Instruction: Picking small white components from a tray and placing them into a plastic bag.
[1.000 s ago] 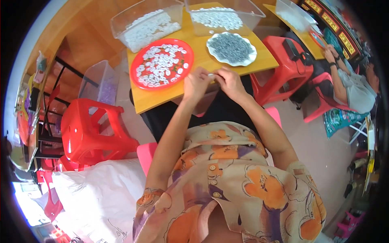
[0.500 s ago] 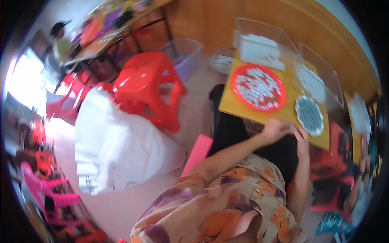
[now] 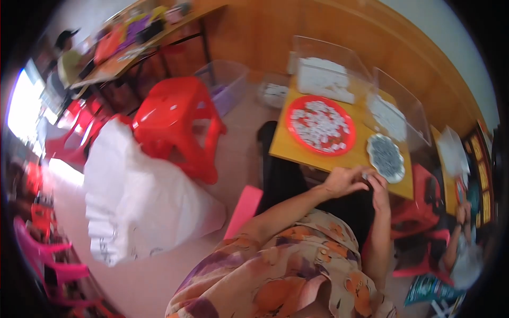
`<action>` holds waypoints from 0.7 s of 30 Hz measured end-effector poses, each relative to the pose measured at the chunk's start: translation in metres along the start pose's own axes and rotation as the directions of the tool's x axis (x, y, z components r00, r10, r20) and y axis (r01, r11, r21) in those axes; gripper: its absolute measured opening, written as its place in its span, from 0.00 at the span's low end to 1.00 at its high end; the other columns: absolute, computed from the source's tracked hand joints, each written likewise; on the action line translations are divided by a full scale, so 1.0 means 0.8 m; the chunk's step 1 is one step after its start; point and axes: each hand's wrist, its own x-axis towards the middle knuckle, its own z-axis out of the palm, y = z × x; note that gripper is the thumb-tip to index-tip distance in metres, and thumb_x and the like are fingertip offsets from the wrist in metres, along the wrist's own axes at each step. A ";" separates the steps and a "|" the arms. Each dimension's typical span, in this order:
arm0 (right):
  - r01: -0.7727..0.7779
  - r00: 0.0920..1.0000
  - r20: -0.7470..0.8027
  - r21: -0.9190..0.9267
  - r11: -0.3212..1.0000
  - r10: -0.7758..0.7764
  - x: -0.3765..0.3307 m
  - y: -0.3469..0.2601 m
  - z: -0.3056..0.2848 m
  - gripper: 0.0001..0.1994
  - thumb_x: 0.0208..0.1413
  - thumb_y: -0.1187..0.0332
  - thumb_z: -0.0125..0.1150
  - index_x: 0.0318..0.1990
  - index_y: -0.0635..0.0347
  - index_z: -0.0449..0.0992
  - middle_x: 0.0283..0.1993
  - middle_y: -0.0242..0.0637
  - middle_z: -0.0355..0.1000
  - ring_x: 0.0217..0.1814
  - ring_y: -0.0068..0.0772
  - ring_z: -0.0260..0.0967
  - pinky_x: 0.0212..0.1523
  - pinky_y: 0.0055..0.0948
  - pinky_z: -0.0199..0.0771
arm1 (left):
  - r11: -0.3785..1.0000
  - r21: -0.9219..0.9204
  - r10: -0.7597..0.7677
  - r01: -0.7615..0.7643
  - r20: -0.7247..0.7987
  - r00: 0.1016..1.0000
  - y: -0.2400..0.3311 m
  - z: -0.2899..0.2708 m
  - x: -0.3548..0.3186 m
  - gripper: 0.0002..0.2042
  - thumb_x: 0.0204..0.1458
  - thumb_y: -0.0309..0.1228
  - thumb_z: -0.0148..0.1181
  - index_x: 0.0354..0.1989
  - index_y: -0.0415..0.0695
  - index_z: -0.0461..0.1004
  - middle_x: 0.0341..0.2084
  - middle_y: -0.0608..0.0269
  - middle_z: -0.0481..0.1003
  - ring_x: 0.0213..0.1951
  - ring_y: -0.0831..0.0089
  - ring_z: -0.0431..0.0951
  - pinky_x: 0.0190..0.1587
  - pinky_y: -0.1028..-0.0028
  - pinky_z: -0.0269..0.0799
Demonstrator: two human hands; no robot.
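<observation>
The whole view has been swung toward the person's left, so that more of the room is taken in; a white sack (image 3: 148, 196) and a red stool (image 3: 175, 116) are now shown large beside the surface (image 3: 289, 148). By this turn the handwork does not appear to have been broken off: both hands are kept together, just off the surface's near edge. On the surface, white pieces (image 3: 321, 122) are spread over a red tray (image 3: 328, 153), and small grey items (image 3: 387, 159) are heaped in a scalloped white dish (image 3: 371, 159). The left hand (image 3: 344, 181) is bent inward, its fingertips seemingly closed on a small pale piece (image 3: 365, 176). The right hand (image 3: 378, 188) is curled against it; whether the piece is gripped there too cannot be told. The piece is seen between the hands as a blurred, whitish fleck, its shape unclear.
</observation>
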 end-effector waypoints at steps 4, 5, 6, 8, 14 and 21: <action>0.003 0.999 0.054 0.023 1.000 -0.005 0.014 0.010 0.013 0.14 0.69 0.66 0.57 0.50 0.64 0.86 0.47 0.32 0.82 0.52 0.25 0.77 0.59 0.29 0.73 | 0.999 0.032 0.046 -0.042 -0.147 0.988 -0.007 -0.004 0.000 0.16 0.59 0.39 0.74 0.47 0.44 0.76 0.27 0.58 0.82 0.28 0.60 0.86 0.31 0.64 0.79; -0.045 0.998 0.047 0.029 0.999 0.044 0.018 0.014 0.009 0.14 0.69 0.65 0.57 0.48 0.63 0.86 0.44 0.30 0.82 0.49 0.23 0.76 0.56 0.28 0.74 | 0.997 0.048 0.063 -0.055 -0.178 0.982 -0.001 -0.007 0.005 0.14 0.59 0.36 0.74 0.44 0.44 0.76 0.26 0.58 0.81 0.27 0.62 0.85 0.29 0.66 0.78; -0.079 0.995 0.061 0.040 0.996 0.076 0.019 0.019 0.001 0.14 0.70 0.64 0.56 0.46 0.61 0.86 0.41 0.28 0.81 0.46 0.22 0.75 0.51 0.26 0.73 | 0.995 0.071 0.079 -0.065 -0.213 0.974 0.009 -0.009 0.012 0.12 0.59 0.32 0.74 0.41 0.43 0.75 0.25 0.58 0.80 0.25 0.63 0.84 0.28 0.67 0.77; -0.231 0.967 0.128 0.088 0.969 0.219 0.020 -0.038 0.012 0.13 0.69 0.63 0.56 0.43 0.59 0.86 0.39 0.29 0.80 0.41 0.22 0.75 0.43 0.24 0.73 | 0.991 0.047 0.134 -0.126 -0.301 0.944 0.029 -0.019 0.023 0.10 0.58 0.27 0.74 0.37 0.43 0.75 0.23 0.58 0.79 0.22 0.66 0.81 0.25 0.70 0.74; 0.079 0.996 -0.067 0.359 0.930 -0.059 0.094 -0.176 -0.042 0.19 0.73 0.57 0.55 0.57 0.63 0.81 0.47 0.37 0.81 0.39 0.23 0.76 0.42 0.26 0.77 | 0.943 0.086 0.332 -0.322 -0.294 0.896 0.100 -0.033 0.046 0.11 0.54 0.22 0.75 0.36 0.43 0.75 0.19 0.63 0.75 0.16 0.70 0.72 0.21 0.71 0.65; -0.155 0.941 0.319 0.101 0.983 0.116 0.028 -0.066 0.077 0.13 0.67 0.66 0.67 0.54 0.60 0.85 0.45 0.29 0.83 0.46 0.20 0.78 0.47 0.25 0.79 | 0.825 0.015 0.521 -0.566 -0.410 0.749 0.190 -0.082 0.065 0.15 0.51 0.19 0.73 0.43 0.40 0.74 0.27 0.58 0.80 0.21 0.75 0.74 0.23 0.75 0.66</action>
